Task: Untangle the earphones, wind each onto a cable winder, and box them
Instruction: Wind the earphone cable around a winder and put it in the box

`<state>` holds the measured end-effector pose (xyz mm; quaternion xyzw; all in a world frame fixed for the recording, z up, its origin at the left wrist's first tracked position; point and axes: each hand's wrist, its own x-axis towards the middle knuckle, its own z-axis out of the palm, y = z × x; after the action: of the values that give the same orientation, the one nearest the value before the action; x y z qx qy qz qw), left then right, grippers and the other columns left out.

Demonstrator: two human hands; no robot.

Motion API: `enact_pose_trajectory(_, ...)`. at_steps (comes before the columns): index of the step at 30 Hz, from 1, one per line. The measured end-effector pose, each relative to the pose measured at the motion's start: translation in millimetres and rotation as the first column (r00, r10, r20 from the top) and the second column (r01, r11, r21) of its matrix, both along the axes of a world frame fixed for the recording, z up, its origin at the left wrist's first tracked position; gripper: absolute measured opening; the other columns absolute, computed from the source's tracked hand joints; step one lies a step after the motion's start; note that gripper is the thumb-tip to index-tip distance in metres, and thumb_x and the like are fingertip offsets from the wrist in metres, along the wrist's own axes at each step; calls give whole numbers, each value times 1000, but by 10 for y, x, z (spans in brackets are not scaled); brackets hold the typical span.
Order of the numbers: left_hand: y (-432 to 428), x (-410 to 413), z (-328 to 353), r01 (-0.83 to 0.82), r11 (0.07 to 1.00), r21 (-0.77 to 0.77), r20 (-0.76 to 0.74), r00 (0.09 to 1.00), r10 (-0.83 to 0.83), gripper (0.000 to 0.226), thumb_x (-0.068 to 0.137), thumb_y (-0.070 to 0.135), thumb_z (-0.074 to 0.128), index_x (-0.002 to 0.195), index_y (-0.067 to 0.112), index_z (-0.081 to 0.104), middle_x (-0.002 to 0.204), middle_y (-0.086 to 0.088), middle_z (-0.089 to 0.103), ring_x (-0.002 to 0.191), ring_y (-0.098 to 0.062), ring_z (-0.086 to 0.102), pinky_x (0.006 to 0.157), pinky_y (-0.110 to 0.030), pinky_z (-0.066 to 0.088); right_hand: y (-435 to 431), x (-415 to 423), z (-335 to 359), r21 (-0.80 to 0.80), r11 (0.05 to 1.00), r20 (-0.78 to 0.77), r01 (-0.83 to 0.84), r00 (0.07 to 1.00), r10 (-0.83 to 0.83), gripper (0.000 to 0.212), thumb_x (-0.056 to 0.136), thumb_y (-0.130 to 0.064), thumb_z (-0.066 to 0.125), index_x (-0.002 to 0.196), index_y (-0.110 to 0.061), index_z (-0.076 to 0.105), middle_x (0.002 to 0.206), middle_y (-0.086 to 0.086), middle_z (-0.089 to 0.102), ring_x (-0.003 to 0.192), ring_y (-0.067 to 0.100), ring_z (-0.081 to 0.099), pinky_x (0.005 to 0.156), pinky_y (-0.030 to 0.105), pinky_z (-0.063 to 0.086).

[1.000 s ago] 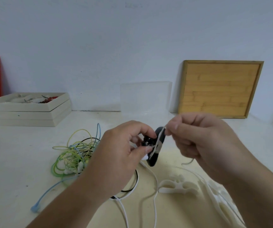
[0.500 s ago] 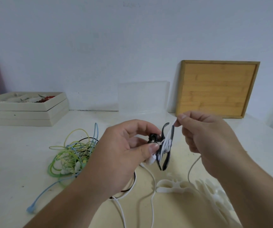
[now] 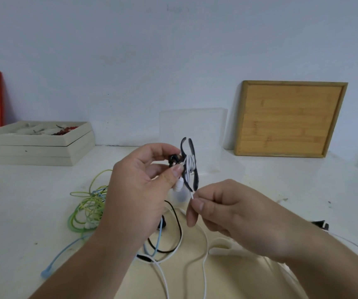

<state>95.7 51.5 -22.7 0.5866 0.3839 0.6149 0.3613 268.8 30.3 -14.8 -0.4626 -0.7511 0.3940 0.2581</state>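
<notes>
Two hands, left (image 3: 141, 190) gripping winder (image 3: 195, 180) (right (image 3: 238, 214), cable (image 3: 192, 193))

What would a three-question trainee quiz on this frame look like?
1. True or false: the black cable winder lies on the table.
2. Which colour of cable is wound on it? A green, B white, C blue.
3. Fill in (above/below): the right hand pinches the white cable ___ the winder.
Key: 1 false, the left hand holds it up off the table. 2 B. 3 below.
</notes>
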Motion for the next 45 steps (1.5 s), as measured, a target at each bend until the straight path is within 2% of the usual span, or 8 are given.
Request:
enact_pose_trajectory(4, -20, -13, 7, -21, 999, 26, -82, 996, 23, 22, 86, 2, 71, 92, 24, 71, 60, -1, 69, 47, -7, 54, 48, -14, 40, -17, 39, 45, -4, 1000, -27, 27, 999, -28, 37, 102, -29, 51, 78, -11, 72, 62, 3, 38, 53, 13, 27, 49, 21, 24)
enact_pose_trajectory(8, -58, -1, 40, -41, 996, 74, -127, 991, 51, 23, 86, -1, 69, 93, 21, 70, 59, 1, 68, 40, -2, 49, 43, -8, 33, -42, 76, 84, -43, 997, -50, 57, 997, -59, 37, 100, -30, 53, 75, -10, 71, 55, -4, 38, 53, 15, 26, 49, 24, 23)
enact_pose_trajectory(19, -110, 96, 3, -81, 993, 88, -72, 994, 87, 25, 84, -2, 72, 89, 22, 69, 61, 8, 69, 42, 2, 49, 44, -6, 34, -50, 40, 68, -113, 993, -45, -35, 999, 30, 38, 103, -26, 50, 78, -7, 71, 52, -10, 37, 51, 14, 24, 49, 21, 23)
enact_pose_trajectory(26, -94, 80, -68, -129, 975, 182, -185, 969, 163, 27, 83, 9, 77, 91, 34, 69, 75, 8, 69, 60, -12, 66, 58, -10, 44, -40, 41, 65, -126, 991, -92, -54, 995, 43, 37, 101, -27, 52, 76, -7, 71, 54, -4, 36, 52, 16, 24, 49, 21, 23)
enact_pose_trajectory(29, -90, 42, -35, -123, 968, 218, -279, 943, 183, 25, 81, 12, 74, 90, 36, 70, 81, 19, 66, 67, -11, 66, 61, -7, 42, -48, 106, 140, -137, 991, -230, 1, 973, -33, 33, 94, -28, 62, 71, -6, 71, 52, 0, 32, 47, 12, 23, 42, 17, 21)
enact_pose_trajectory(36, -99, 21, 6, 86, 996, 17, -353, 933, -75, 37, 83, -1, 73, 90, 34, 71, 73, 2, 65, 55, -19, 58, 51, -15, 40, -12, 224, 198, -86, 974, -497, 209, 838, -224, 23, 75, -29, 63, 62, -10, 66, 48, -3, 30, 44, 12, 20, 41, 21, 15)
enact_pose_trajectory(40, -112, 39, 16, 218, 972, -90, -309, 922, -235, 28, 84, -2, 73, 87, 26, 73, 66, 1, 69, 53, -7, 57, 52, -11, 39, 33, 264, 161, 42, 930, -429, 366, 847, -314, 31, 91, -24, 67, 62, -12, 67, 48, -2, 32, 47, 17, 23, 47, 29, 17)
enact_pose_trajectory(45, -142, 70, 32, 341, 930, -139, -196, 911, -363, 27, 84, 0, 73, 91, 27, 72, 80, -12, 76, 63, -18, 62, 57, -19, 42, 88, 277, 89, 134, 857, -349, 498, 833, -429, 31, 92, -33, 65, 71, -11, 67, 54, 6, 33, 55, 24, 24, 56, 40, 23)
